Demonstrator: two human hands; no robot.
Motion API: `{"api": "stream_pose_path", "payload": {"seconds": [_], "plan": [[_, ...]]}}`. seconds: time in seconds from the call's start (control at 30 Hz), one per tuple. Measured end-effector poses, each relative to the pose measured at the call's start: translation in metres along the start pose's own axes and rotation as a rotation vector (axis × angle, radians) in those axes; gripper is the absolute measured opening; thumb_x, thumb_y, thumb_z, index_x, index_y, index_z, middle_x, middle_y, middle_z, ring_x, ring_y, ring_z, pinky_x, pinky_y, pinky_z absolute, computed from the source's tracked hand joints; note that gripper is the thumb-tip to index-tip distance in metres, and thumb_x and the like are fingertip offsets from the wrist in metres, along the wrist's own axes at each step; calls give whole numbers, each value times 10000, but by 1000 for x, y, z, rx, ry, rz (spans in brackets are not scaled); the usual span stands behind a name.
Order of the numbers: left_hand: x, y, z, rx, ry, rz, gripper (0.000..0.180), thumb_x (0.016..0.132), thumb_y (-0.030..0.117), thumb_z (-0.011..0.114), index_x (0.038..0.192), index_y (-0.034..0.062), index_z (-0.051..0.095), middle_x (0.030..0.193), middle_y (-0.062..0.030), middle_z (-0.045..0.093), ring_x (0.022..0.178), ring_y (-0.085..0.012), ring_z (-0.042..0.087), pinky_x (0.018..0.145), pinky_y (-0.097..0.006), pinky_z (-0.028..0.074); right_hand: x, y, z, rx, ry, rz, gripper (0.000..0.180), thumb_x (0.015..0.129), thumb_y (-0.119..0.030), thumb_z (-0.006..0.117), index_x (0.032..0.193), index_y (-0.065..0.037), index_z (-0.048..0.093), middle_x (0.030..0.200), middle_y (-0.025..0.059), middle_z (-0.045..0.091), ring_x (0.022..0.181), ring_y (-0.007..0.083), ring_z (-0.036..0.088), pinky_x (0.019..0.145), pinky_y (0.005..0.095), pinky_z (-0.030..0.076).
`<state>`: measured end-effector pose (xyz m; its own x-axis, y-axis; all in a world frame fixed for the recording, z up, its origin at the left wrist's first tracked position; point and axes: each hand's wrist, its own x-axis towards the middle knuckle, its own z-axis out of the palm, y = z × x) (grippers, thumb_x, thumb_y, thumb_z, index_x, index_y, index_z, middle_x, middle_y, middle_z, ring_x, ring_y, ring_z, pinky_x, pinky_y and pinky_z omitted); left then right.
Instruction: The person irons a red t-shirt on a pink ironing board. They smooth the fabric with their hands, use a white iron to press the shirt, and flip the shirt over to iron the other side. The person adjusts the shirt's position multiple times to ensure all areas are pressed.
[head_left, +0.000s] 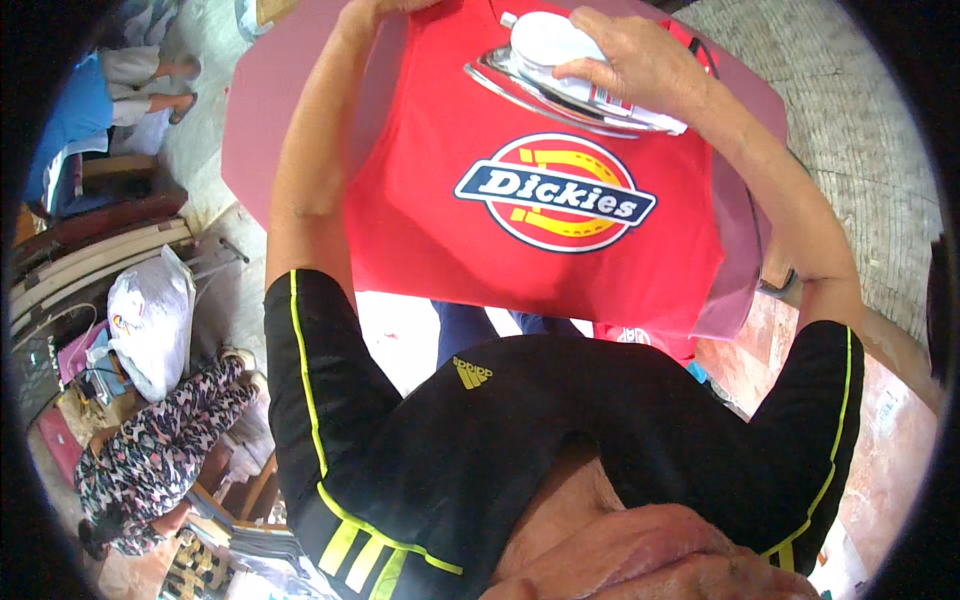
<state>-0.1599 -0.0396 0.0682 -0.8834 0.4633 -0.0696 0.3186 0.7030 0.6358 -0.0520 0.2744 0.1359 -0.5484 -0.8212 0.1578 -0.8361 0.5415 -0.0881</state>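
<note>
A red shirt (420,230) with a round yellow-and-red print and a dark blue band lies spread over a mauve-covered board (275,110). My right hand (645,65) is closed round the handle of a white clothes iron (553,42) with a shiny metal base. The iron rests on the shirt just beyond the print, its handle partly hidden under my fingers. At the far edge of the picture my left hand (388,5) is by the shirt's far left part. Its fingers are mostly cut off, so what they hold or touch is not visible.
A dark cord (755,215) hangs along the board's right side. To the left sit a person in patterned clothes (165,450) and another in a blue top (75,110). A stuffed white plastic bag (150,320) stands between them.
</note>
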Motion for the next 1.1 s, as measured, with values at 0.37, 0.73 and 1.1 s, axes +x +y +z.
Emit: {"api": "stream_pose_path", "payload": {"seconds": [0.37, 0.73, 1.1], "plan": [[23, -31, 11, 249, 291, 334, 461, 957, 473, 560, 927, 49, 737, 909, -229, 703, 891, -418, 676, 750, -499, 534, 40, -30, -30, 323, 32, 644, 444, 965, -463, 635, 1055, -29, 618, 910, 160, 684, 791, 229, 690, 670, 356, 528], [-23, -32, -1, -3, 278, 174, 349, 946, 311, 551, 944, -1, 707, 980, -229, 702, 922, -415, 663, 816, -502, 522, 97, -41, 13, 305, 131, 865, 533, 1001, -429, 491, 1159, 77, 548, 1085, 341, 640, 1045, 464, 639, 884, 487, 491], [-32, -41, 30, 11, 713, 232, 174, 868, 188, 679, 869, 19, 719, 917, -196, 691, 881, -390, 660, 797, -469, 528, 122, -59, 26, 309, 306, 895, 509, 978, -385, 538, 1054, 117, 535, 1018, 400, 622, 1009, 529, 617, 855, 542, 486]]}}
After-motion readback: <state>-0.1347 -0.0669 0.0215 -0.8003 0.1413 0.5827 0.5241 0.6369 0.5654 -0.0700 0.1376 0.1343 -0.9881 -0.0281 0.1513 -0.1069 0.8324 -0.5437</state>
